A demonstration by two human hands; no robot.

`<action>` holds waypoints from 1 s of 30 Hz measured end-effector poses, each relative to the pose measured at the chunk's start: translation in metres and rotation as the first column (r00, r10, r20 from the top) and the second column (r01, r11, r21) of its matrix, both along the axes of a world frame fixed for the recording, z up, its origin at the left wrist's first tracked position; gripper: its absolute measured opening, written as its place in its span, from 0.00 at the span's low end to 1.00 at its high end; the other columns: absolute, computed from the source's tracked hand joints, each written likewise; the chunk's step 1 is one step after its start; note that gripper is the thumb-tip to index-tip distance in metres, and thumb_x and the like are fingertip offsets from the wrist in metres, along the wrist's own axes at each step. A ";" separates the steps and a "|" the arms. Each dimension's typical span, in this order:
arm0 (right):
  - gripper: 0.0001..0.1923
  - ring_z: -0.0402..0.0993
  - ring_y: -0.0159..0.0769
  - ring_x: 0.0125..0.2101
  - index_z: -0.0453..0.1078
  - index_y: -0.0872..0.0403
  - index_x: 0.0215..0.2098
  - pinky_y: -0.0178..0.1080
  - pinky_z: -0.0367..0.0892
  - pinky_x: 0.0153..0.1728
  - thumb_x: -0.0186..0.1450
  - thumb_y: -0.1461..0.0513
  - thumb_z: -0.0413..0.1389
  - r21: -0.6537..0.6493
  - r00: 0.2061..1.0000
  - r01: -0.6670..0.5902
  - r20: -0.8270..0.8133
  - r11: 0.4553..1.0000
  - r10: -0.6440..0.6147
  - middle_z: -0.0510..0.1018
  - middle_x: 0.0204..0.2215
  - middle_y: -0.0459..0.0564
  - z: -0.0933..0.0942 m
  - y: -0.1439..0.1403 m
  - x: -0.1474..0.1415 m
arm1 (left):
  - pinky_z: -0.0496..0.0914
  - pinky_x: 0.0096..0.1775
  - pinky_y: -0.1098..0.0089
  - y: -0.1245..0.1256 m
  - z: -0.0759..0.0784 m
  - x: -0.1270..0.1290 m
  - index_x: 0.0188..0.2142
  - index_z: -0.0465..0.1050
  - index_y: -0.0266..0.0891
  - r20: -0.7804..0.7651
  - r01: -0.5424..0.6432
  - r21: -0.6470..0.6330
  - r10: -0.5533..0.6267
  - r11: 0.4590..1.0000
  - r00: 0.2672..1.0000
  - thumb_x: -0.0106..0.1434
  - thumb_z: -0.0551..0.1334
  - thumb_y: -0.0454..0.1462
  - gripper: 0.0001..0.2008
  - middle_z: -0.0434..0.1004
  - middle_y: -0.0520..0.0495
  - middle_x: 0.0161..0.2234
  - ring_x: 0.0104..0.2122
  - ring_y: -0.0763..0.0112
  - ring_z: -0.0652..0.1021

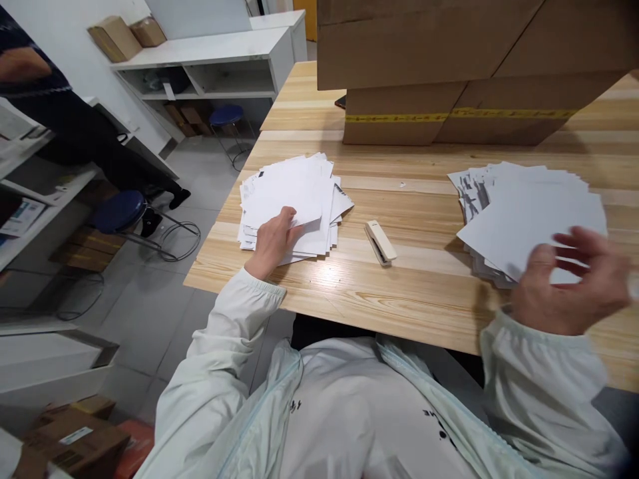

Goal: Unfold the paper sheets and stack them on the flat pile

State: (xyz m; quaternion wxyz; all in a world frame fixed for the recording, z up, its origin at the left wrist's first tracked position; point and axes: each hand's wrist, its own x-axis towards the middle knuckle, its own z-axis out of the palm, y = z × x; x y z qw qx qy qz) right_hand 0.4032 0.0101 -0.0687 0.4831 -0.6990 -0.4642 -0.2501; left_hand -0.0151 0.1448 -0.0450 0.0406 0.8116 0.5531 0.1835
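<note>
A messy stack of white paper sheets (pixel 287 183) lies on the left of the wooden table. My left hand (pixel 274 243) grips the near edge of the top papers, thumb above and the other fingers mostly hidden. To the right, another uneven stack of paper (pixel 534 206) has some printed sheets showing at its left side. Just over that stack's near right part is my right hand (pixel 574 286), fingers apart, slightly blurred and holding nothing I can see. Between the stacks rests a cream stapler (pixel 380 243), apart from both hands.
Large cardboard boxes (pixel 424 53) stand at the back of the wooden table (pixel 349 293). A small dark object (pixel 340 101) pokes out beside them. Blue stools (pixel 118 211), white shelving (pixel 234 46) and a standing person (pixel 60 106) are off to the left. Cartons (pixel 74 436) sit at lower left.
</note>
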 end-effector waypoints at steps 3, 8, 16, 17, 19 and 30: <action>0.16 0.79 0.41 0.35 0.74 0.54 0.50 0.45 0.75 0.36 0.64 0.61 0.58 -0.074 0.936 -0.352 -0.028 0.933 0.351 0.81 0.41 0.59 0.017 0.006 -0.073 | 0.69 0.37 0.68 0.006 -0.001 -0.008 0.50 0.65 0.43 0.093 -0.017 -0.006 0.017 1.000 0.996 0.66 0.63 0.41 0.14 0.82 0.45 0.44 0.38 0.64 0.82; 0.11 0.78 0.35 0.35 0.72 0.52 0.49 0.41 0.75 0.38 0.69 0.63 0.54 -0.175 0.564 -0.826 -0.272 0.536 0.780 0.80 0.41 0.53 0.020 0.024 -0.155 | 0.68 0.36 0.69 0.012 -0.009 -0.015 0.52 0.68 0.42 0.190 -0.080 0.055 0.068 0.995 0.979 0.68 0.58 0.37 0.13 0.83 0.48 0.33 0.30 0.67 0.80; 0.15 0.72 0.44 0.52 0.73 0.52 0.50 0.51 0.68 0.53 0.72 0.60 0.47 -0.314 0.428 -0.889 -0.306 0.334 0.851 0.78 0.50 0.56 0.006 0.089 -0.205 | 0.70 0.37 0.71 0.015 -0.016 -0.021 0.62 0.68 0.44 0.296 -0.100 0.191 0.040 0.977 0.954 0.68 0.50 0.30 0.25 0.80 0.48 0.34 0.31 0.71 0.76; 0.16 0.69 0.46 0.55 0.73 0.53 0.50 0.52 0.65 0.56 0.72 0.60 0.47 -0.361 0.448 -0.868 -0.272 0.341 0.852 0.77 0.52 0.57 0.002 0.096 -0.209 | 0.71 0.39 0.70 0.014 -0.017 -0.022 0.59 0.72 0.44 0.280 -0.081 0.173 0.030 0.982 0.960 0.68 0.50 0.30 0.24 0.80 0.47 0.37 0.34 0.70 0.78; 0.17 0.65 0.48 0.58 0.72 0.54 0.53 0.55 0.62 0.58 0.71 0.61 0.46 -0.456 0.477 -0.824 -0.238 0.337 0.846 0.74 0.57 0.58 -0.006 0.105 -0.215 | 0.73 0.43 0.67 0.010 -0.018 -0.024 0.55 0.76 0.42 0.223 -0.027 0.110 0.002 0.994 0.975 0.68 0.54 0.32 0.19 0.81 0.44 0.44 0.40 0.66 0.80; 0.23 0.60 0.49 0.61 0.66 0.54 0.62 0.54 0.59 0.57 0.70 0.61 0.47 -0.535 0.513 -0.776 -0.229 0.334 0.827 0.68 0.63 0.56 -0.023 0.107 -0.218 | 0.73 0.44 0.66 0.013 -0.017 -0.029 0.50 0.79 0.41 0.149 0.046 -0.005 -0.045 0.999 0.988 0.64 0.65 0.40 0.15 0.83 0.43 0.47 0.43 0.61 0.82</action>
